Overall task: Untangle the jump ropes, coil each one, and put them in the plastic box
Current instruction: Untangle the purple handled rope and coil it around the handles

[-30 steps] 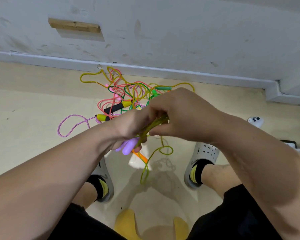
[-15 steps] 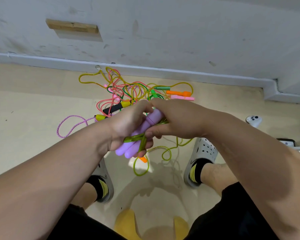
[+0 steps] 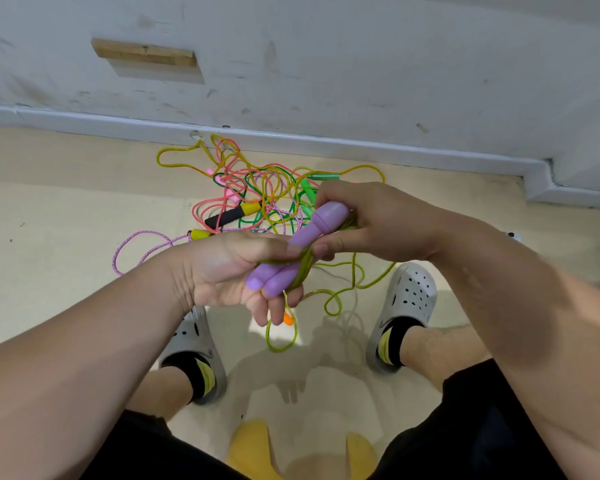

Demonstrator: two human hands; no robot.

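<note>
Two purple jump-rope handles [image 3: 305, 247] lie side by side in front of me. My left hand [image 3: 236, 275] grips their lower ends, palm up. My right hand [image 3: 371, 223] holds the upper end and pinches the yellow-green cord [image 3: 354, 285], which is wound round the handles and hangs in loose loops toward the floor. A tangle of pink, green, yellow and purple ropes [image 3: 257, 199] lies on the floor by the wall, with a black-and-yellow handle [image 3: 231, 214] in it. No plastic box is in view.
I sit on a yellow stool [image 3: 253, 448], feet in grey clogs [image 3: 406, 310] on a beige floor. A white wall and skirting [image 3: 326, 140] run behind the tangle. An orange handle tip [image 3: 287, 318] shows below my left hand.
The purple handles have come out from under my hands and now point up to the right. My right hand has shifted right along them, with more cord round the handles.
</note>
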